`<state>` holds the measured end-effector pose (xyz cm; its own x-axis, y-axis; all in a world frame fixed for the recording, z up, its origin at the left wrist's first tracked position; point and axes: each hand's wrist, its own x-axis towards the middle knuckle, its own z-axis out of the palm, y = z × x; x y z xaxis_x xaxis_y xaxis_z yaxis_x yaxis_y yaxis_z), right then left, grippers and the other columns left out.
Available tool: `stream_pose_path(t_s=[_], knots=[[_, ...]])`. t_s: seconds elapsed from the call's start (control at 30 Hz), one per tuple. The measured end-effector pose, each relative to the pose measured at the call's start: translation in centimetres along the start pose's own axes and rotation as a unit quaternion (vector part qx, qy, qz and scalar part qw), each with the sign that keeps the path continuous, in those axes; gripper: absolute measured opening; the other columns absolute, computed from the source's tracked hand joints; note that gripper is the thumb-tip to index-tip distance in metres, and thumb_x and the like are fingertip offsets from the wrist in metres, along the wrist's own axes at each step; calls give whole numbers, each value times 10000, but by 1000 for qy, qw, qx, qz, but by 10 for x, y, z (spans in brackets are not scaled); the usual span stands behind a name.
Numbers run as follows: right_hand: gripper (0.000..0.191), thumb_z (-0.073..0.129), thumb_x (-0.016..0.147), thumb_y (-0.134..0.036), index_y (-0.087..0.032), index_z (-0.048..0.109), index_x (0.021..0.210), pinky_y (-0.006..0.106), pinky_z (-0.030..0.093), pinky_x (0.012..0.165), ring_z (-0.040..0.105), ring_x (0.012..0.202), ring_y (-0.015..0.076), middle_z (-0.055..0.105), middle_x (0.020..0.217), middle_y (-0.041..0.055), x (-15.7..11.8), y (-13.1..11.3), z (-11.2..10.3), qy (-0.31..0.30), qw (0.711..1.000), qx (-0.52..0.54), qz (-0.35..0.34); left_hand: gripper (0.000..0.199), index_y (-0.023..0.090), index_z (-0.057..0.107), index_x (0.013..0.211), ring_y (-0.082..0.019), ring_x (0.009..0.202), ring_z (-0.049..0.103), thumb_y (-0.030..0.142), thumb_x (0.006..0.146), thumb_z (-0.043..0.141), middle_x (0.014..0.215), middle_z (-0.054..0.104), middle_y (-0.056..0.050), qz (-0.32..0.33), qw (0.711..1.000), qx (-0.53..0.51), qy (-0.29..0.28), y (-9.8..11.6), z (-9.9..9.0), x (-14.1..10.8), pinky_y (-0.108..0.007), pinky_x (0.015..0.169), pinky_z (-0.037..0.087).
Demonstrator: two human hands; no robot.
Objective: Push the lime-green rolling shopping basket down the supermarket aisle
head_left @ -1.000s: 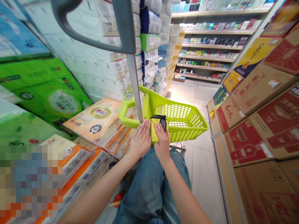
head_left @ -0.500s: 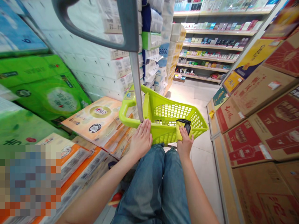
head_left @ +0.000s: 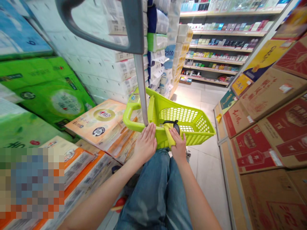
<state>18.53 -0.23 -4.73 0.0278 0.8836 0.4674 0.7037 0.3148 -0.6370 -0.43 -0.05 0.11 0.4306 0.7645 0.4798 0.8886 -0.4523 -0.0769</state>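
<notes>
In the head view a lime-green shopping basket (head_left: 192,116) with perforated walls stands before my knees. My left hand (head_left: 145,143) lies on its near rim by the foot of the metal pole (head_left: 141,86), fingers stretched out flat and side by side. A yellow cloth (head_left: 169,135) is pressed against the same rim by my right hand (head_left: 178,147), its fingers curled over it. Black trim (head_left: 176,127) on the cloth hangs over into the basket. The grey looped handle (head_left: 133,28) at the top of the pole rises close to the camera.
Orange tissue packs (head_left: 103,118) and green packs (head_left: 59,99) are stacked at the left. Cardboard cartons (head_left: 261,140) line the right side. Tiled floor (head_left: 208,159) runs toward shelves (head_left: 216,48) of small boxes at the back.
My right hand has slid the yellow cloth leftward along the near rim, closer to my left hand. The left hand stays in place on the rim.
</notes>
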Motion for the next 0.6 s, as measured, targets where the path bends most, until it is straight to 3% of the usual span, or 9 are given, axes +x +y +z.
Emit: stream_pose_path(t_s=[0.13,0.23,0.37,0.5,0.6], knots=[[768,391,661,-63,-298,551,1374,595,110,1207,436,1413,216,530,1472,17,-10,47,-19,53,995,-30,73,671,36,165,1555,-227,1510,209,240,953,379,1598,297,-138,-1,1000,-2,6,1,1,0,-410,1245,215],[768,394,650,-57,-277,565,1365,617,106,1203,430,1416,234,536,1466,34,-9,49,-22,80,988,-46,122,676,30,155,1556,-229,1510,208,236,952,379,1595,301,-147,-2,1000,-3,8,1,1,0,-410,1245,211],[761,415,650,-49,-236,564,1372,601,121,1209,406,1431,249,535,1465,60,4,1,-3,66,988,-39,136,657,21,180,1548,-230,1510,206,225,952,368,1593,304,-156,-1,1000,-3,10,1,1,0,-413,1245,206],[771,413,667,-36,-246,534,1399,494,144,1236,404,1432,187,507,1491,28,14,-57,17,-7,1000,16,20,640,17,221,1536,-244,1511,203,237,954,374,1586,317,-167,13,1000,-8,13,-2,1,-1,-427,1236,225],[771,402,688,-39,-269,511,1415,478,98,1244,408,1429,162,496,1499,7,12,-64,19,-28,999,38,-25,639,18,238,1532,-246,1510,206,239,950,386,1585,320,-164,14,1000,-7,12,-3,1,-2,-426,1236,230]])
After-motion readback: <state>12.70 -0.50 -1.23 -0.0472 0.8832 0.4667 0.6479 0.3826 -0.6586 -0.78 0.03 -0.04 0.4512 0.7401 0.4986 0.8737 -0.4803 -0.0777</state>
